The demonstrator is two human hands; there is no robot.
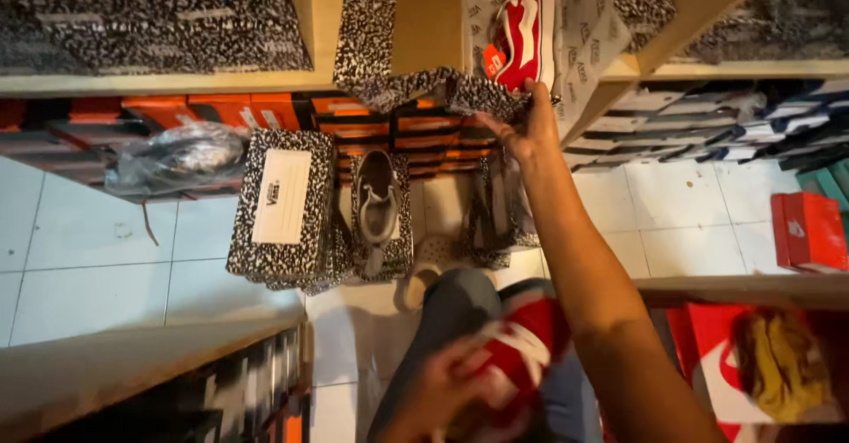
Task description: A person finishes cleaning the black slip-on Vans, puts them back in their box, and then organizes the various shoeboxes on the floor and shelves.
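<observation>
Both hands are busy with red shoes. Reaching up, the right hand (528, 123) has its fingers closed on the lower rim of an open speckled black-and-white shoebox (442, 89) on the wooden shelf (424, 19), where a red-and-white shoe (523, 32) lies on pale printed wrapping paper (584, 27). Low down and blurred, the left hand (442, 390) grips a second red shoe (526, 346) over the person's lap; how tightly its fingers curl cannot be told.

Below the open shoebox, on the white tiled floor (88, 257), stands a closed speckled box (281, 204) with a white rectangular label on its lid. Just right of it, another speckled box holds a grey shoe (378, 197). Behind these run stacked orange boxes (265, 107). Far right of the open shoebox sits a red box (806, 231), with blue-and-white boxes (707, 116) stacked above it.
</observation>
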